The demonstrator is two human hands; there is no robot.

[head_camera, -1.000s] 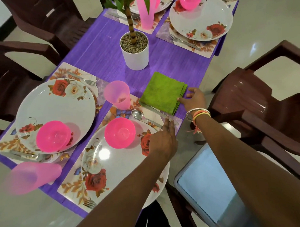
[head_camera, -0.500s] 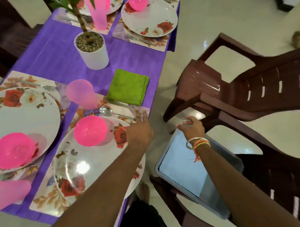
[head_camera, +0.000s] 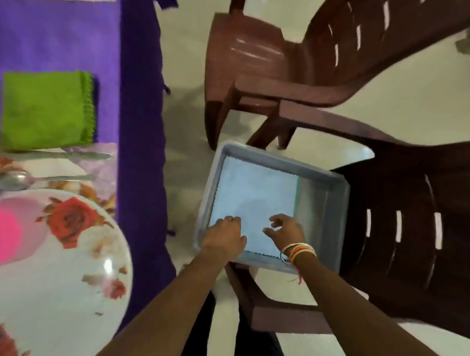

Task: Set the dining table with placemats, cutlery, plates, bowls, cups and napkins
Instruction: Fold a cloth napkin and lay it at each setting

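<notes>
Resting on a dark brown plastic chair (head_camera: 413,237), a shallow grey rectangular tray (head_camera: 324,207) holds a flat pale blue cloth napkin (head_camera: 254,189). The left hand (head_camera: 224,234) lies knuckles-up on the napkin's near corner, grip not discernible. The right hand (head_camera: 288,230) hovers beside it, fingers loosely curled, apart, holding nothing

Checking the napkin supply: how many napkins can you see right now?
2: a green napkin on the table, and a pale blue napkin in the grey tray; more may lie hidden beneath it.
</notes>
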